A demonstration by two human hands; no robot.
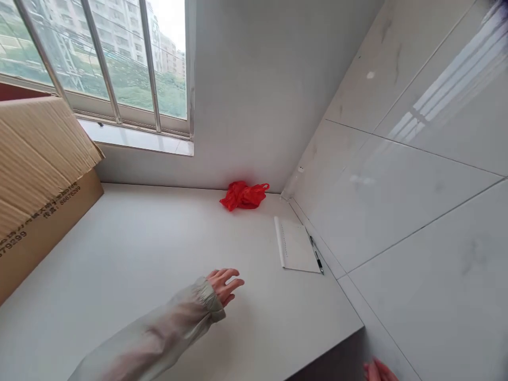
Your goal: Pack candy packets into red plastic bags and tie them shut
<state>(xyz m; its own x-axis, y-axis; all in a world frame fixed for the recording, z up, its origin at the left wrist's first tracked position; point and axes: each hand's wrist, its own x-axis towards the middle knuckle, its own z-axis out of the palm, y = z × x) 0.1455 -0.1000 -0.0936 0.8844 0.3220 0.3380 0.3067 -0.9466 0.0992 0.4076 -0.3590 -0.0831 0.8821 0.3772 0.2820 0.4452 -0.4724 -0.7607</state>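
My left hand (225,286), in a pale grey-green sleeve, reaches over the white tabletop (166,238) with its fingers apart and nothing in them. To its right lies a spiral notepad (297,246), its cover folded back to a blank page. A pen (316,255) rests along the notepad's right edge, close to the wall. Farther back, a crumpled red plastic bag (245,195) sits against the wall. Only part of my right hand (379,370) shows at the bottom edge, beyond the table's front corner; whether it holds anything is hidden.
A large cardboard box (43,174) with printed writing and a raised flap stands on the left. Behind it is a barred window (119,63) with a sill. Glossy tiled wall (416,211) borders the table's right side. A clear bottle (291,183) stands in the back corner.
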